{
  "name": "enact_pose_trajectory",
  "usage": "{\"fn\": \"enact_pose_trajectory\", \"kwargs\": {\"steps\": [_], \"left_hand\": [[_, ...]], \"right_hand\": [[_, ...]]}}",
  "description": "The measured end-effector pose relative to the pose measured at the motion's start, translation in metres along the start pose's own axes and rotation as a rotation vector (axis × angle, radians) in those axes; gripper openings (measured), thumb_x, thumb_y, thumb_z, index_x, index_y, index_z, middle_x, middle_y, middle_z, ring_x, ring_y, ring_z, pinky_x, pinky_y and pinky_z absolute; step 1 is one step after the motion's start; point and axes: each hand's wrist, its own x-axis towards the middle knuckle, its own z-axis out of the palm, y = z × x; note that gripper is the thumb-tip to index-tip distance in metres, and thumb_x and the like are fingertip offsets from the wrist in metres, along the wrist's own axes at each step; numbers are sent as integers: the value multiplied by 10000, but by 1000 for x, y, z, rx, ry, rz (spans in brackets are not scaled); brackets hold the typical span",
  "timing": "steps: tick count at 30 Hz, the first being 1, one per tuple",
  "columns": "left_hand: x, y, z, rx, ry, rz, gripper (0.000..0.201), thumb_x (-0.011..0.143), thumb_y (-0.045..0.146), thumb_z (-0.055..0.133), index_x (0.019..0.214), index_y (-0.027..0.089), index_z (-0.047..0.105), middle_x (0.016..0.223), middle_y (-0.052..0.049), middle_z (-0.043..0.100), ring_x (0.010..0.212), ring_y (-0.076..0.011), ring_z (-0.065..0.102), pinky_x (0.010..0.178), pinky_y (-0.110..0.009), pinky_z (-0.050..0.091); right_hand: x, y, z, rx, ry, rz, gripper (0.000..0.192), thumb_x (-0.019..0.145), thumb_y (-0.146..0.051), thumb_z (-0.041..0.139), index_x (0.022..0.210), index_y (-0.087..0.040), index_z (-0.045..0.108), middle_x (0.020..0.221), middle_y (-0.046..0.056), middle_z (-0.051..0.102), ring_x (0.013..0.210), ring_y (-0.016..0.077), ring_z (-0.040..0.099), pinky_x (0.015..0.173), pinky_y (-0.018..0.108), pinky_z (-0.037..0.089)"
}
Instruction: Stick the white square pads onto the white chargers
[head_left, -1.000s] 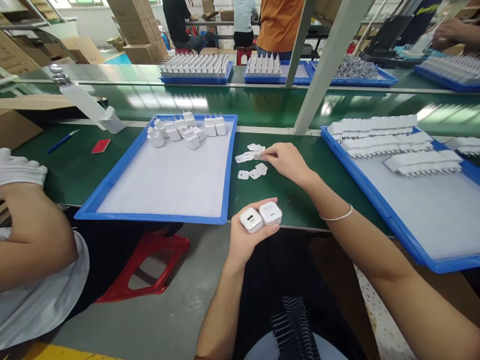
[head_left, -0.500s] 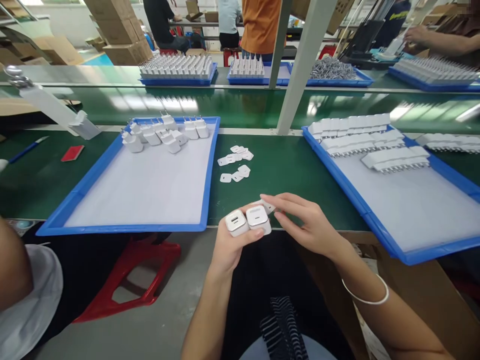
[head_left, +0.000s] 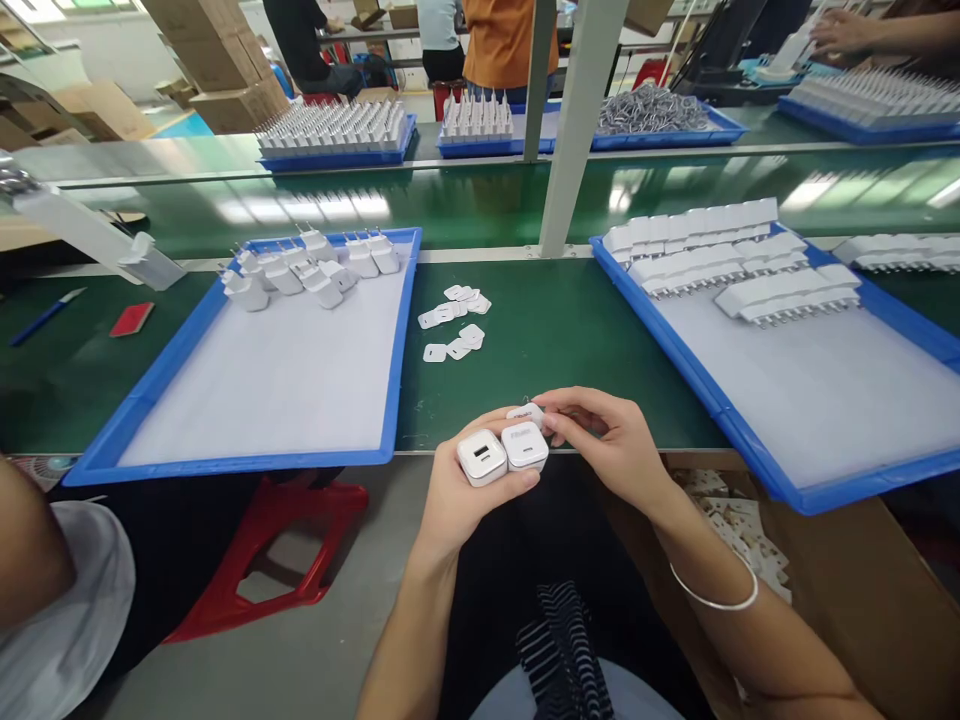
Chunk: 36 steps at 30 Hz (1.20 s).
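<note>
My left hand [head_left: 469, 490] is closed around two white USB chargers, their port faces turned up. The left charger [head_left: 482, 457] shows a wide dark port and a narrower slot; the right charger [head_left: 524, 445] has a single narrow slot and faint grey print. Between the fingers of my right hand [head_left: 604, 430] is a thin white face plate [head_left: 526, 412], just beyond the right charger. It is pinched at its right edge; whether it touches the charger I cannot tell. Several loose face plates [head_left: 454, 312] lie on the green table ahead of my hands.
To the left, a blue-rimmed tray [head_left: 394, 400] holds several white plugs with pins. Another blue-rimmed tray [head_left: 697, 415] at right carries rows of white chargers. A metal post [head_left: 574, 140] rises behind the face plates. A co-worker's arm [head_left: 30, 540] is at far left, beside a red stool [head_left: 300, 570].
My right thumb and fingers have closed on the face plate, which now lies flatter behind the right charger. Both hands stay close together; the camera view has shifted slightly.
</note>
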Motion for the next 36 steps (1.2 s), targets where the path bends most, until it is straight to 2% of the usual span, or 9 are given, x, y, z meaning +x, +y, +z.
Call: {"fn": "enact_pose_trajectory", "kwargs": {"steps": [5, 8, 10, 13, 15, 19, 21, 27, 36], "left_hand": [[-2, 2, 2, 65, -27, 4, 413, 676, 225, 901, 1077, 230, 802, 1267, -108, 731, 1193, -292, 688, 1053, -390, 563], [-5, 5, 4, 136, -18, 38, 416, 660, 224, 908, 1062, 216, 803, 1265, -125, 732, 1173, -312, 702, 1067, -436, 557], [-6, 5, 5, 199, 16, 95, 407, 668, 204, 899, 1063, 219, 799, 1247, -122, 740, 1178, -308, 702, 1075, -442, 551], [-6, 4, 6, 282, 69, 220, 415, 707, 162, 869, 1105, 239, 780, 1224, -99, 752, 1196, -273, 695, 1078, -412, 553], [-5, 2, 6, 318, 86, 296, 429, 729, 147, 851, 1137, 249, 765, 1240, -88, 746, 1187, -254, 699, 1062, -394, 566], [-2, -1, 6, 385, 69, 386, 425, 768, 154, 824, 1174, 252, 746, 1276, -87, 731, 1182, -247, 702, 1032, -384, 587], [-2, -1, 6, 417, 58, 419, 426, 786, 152, 808, 1194, 251, 735, 1282, -83, 729, 1197, -242, 696, 1031, -370, 589], [-4, -1, 6, 478, 49, 440, 388, 829, 148, 764, 1208, 217, 718, 1289, -84, 724, 1211, -210, 686, 1053, -327, 576], [-5, -3, 6, 510, 45, 460, 376, 830, 128, 757, 1200, 166, 709, 1298, -104, 716, 1227, -184, 675, 1074, -276, 555]], "right_hand": [[-1, 5, 8, 15, 44, 0, 119, 859, -255, 740, 976, -243, 749, 940, 40, 743, 848, 176, 699, 659, 273, 609], [2, 11, 9, 103, 89, 60, 95, 852, -266, 752, 939, -240, 724, 882, 25, 741, 767, 167, 714, 617, 270, 613], [2, 11, 7, 146, 175, 71, 115, 844, -268, 768, 940, -236, 712, 839, 13, 732, 682, 156, 706, 555, 264, 602], [-2, -1, 3, 157, 271, 61, 113, 837, -235, 782, 933, -239, 723, 785, 1, 729, 596, 131, 678, 514, 248, 589], [-7, -15, 2, 168, 197, 74, 113, 845, -219, 778, 952, -247, 754, 747, -1, 734, 571, 124, 671, 517, 244, 598], [-13, -40, 5, 228, -72, 151, 108, 827, -248, 801, 933, -235, 814, 640, 2, 716, 496, 131, 648, 472, 257, 597], [-11, -46, 7, 260, -130, 189, 125, 810, -271, 818, 928, -230, 829, 603, -1, 701, 480, 130, 636, 468, 258, 593], [-5, -46, 10, 324, -185, 262, 158, 759, -206, 842, 909, -256, 853, 600, 6, 717, 470, 106, 605, 466, 229, 561], [-5, -44, 12, 334, -180, 281, 214, 732, -129, 843, 878, -285, 856, 624, -6, 729, 480, 60, 601, 486, 144, 544]]}}
